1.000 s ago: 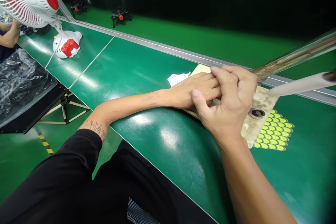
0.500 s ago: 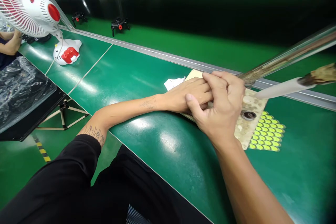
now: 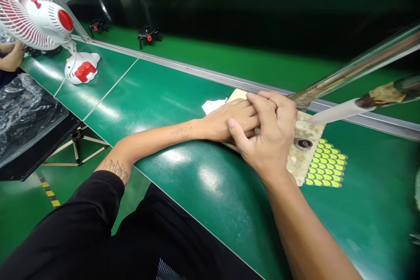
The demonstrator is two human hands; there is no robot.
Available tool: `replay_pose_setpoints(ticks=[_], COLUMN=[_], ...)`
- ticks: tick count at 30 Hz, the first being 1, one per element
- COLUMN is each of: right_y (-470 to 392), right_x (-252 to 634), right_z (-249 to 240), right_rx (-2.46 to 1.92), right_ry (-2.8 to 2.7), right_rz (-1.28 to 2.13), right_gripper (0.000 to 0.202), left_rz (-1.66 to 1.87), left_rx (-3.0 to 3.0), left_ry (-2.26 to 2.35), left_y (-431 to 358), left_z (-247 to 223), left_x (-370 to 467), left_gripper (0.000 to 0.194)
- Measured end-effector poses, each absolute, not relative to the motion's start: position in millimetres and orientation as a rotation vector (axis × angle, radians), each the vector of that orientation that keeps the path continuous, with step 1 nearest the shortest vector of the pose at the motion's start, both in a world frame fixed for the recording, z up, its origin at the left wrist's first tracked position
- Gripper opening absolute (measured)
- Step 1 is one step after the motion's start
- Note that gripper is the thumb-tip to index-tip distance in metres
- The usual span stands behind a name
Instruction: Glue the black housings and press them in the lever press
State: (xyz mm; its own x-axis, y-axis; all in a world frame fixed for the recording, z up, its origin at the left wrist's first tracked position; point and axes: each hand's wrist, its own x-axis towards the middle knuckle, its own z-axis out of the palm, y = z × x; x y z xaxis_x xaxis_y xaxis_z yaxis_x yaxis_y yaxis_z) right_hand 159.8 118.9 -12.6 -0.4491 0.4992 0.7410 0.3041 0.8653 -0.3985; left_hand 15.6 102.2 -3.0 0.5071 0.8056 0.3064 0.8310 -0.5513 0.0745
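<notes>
My left hand (image 3: 226, 119) lies palm down over a stained, pale board (image 3: 301, 164) on the green table. Its fingers are together and point right, with the tips hidden beneath my right hand (image 3: 271, 133). That hand arches over them, its fingers bent and pressed together, its thumb across the left fingers. Whatever lies under the two hands is out of sight. A dark round recess (image 3: 303, 143) shows in the board just right of my right hand. Beside the board, several yellow-green oval pieces (image 3: 326, 166) lie in neat rows.
A white rod (image 3: 341, 111) with a burnt-looking holder slants down toward the board, near a metal pole (image 3: 344, 76). A white cloth or paper (image 3: 211, 106) lies behind my left wrist. At far left stand a fan (image 3: 82, 68) and plastic sheeting (image 3: 28, 109); another person's arm (image 3: 12, 57) shows there.
The view has shifted slightly, so the board and hands appear a little farther left. Both hands keep the same pose, one over the other.
</notes>
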Motion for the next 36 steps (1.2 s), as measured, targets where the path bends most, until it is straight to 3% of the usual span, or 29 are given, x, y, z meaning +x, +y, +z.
replay_pose_setpoints(ticks=[13,29,36], right_y=[119.3,123.1,118.9], right_x=[159.3,162.0,158.8], right_z=[-14.3,-16.7,-15.1], right_rx=[-0.606,-0.631,-0.649], right_ry=[-2.082,-2.120,-2.089], right_rz=[0.253,0.311,0.322], right_gripper=[0.056,0.062,0.064], left_rz=[-0.478,-0.494,-0.538], left_rx=[-2.677,-2.664,-2.637], left_ry=[-1.445,-1.462,-1.474], left_y=[105.1,104.4,107.0], left_z=[-6.0,-3.1,-7.5], left_x=[15.1,16.0,11.8], left_gripper=[0.022,0.032,0.024])
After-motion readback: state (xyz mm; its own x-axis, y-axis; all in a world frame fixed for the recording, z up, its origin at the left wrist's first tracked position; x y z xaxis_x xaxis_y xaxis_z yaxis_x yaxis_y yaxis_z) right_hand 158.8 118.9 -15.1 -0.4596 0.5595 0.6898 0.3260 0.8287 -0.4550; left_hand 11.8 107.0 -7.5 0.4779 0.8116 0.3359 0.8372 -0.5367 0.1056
